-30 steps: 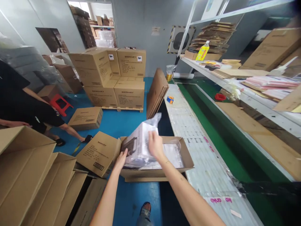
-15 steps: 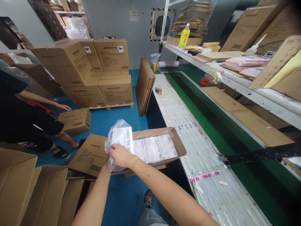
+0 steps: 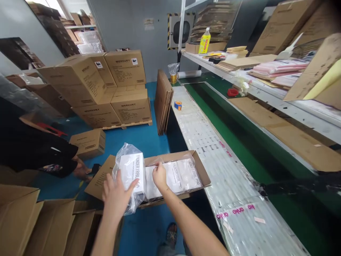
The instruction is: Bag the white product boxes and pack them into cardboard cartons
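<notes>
Here, the left hand (image 3: 115,195) has its fingers (image 3: 112,185) spread against a bagged Thunder Trail pack (image 3: 130,172) above the open cardboard box (image 3: 198,170); the right hand (image 3: 160,176) pinches the plastic over flat packs (image 3: 181,176) lying inside.

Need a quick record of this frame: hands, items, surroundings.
left hand: against a clear-bagged Thunder Trail pack
right hand: fingers on bagged packs
packs' place: inside an open cardboard carton
carton's right: plastic-covered workbench
left of frame: co-worker
</notes>
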A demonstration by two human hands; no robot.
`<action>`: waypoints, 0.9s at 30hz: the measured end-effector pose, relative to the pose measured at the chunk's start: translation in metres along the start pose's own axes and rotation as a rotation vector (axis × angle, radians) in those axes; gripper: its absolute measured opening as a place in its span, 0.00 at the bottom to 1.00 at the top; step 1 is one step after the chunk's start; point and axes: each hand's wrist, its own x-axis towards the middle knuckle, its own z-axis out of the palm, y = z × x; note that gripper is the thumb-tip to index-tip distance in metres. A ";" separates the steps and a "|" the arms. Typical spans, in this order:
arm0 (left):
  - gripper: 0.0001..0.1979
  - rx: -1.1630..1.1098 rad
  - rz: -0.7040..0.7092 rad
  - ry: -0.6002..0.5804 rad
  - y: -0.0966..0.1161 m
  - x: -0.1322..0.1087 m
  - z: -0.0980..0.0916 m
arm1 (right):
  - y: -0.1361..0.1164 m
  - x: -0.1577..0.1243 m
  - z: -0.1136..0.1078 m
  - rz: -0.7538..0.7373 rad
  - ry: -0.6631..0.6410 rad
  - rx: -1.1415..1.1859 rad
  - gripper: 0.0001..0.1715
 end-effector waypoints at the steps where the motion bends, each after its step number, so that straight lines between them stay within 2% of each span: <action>1: 0.48 0.061 -0.037 -0.045 0.016 -0.005 0.008 | 0.014 0.012 -0.002 0.058 -0.051 -0.039 0.22; 3: 0.52 0.154 -0.143 -0.122 0.038 -0.010 0.026 | 0.041 0.028 0.004 0.167 -0.210 -0.112 0.24; 5: 0.54 0.197 -0.272 -0.153 0.049 -0.007 0.038 | 0.060 0.034 0.017 0.221 -0.407 -0.166 0.22; 7: 0.56 0.225 -0.352 -0.168 0.052 0.002 0.042 | 0.070 0.033 0.031 0.202 -0.582 -0.187 0.18; 9: 0.58 0.299 -0.363 -0.202 0.053 0.013 0.038 | 0.073 0.028 0.040 0.117 -0.686 -0.169 0.20; 12: 0.56 0.429 -0.328 -0.207 0.055 0.025 0.031 | 0.069 0.020 0.040 -0.046 -0.708 -0.098 0.23; 15: 0.56 0.423 -0.373 -0.174 0.051 0.021 0.030 | 0.067 0.020 0.028 -0.144 -0.678 -0.027 0.26; 18: 0.53 0.396 -0.406 -0.107 0.044 0.002 0.037 | 0.072 0.024 0.012 -0.179 -0.684 0.003 0.26; 22: 0.47 0.443 -0.334 -0.012 0.044 -0.014 0.053 | 0.074 0.023 0.006 -0.212 -0.733 -0.001 0.24; 25: 0.47 0.481 -0.308 -0.019 0.046 -0.013 0.062 | 0.070 0.021 0.009 -0.207 -0.724 -0.005 0.22; 27: 0.47 0.481 -0.318 -0.033 0.040 -0.016 0.065 | 0.070 0.023 0.009 -0.189 -0.707 0.001 0.24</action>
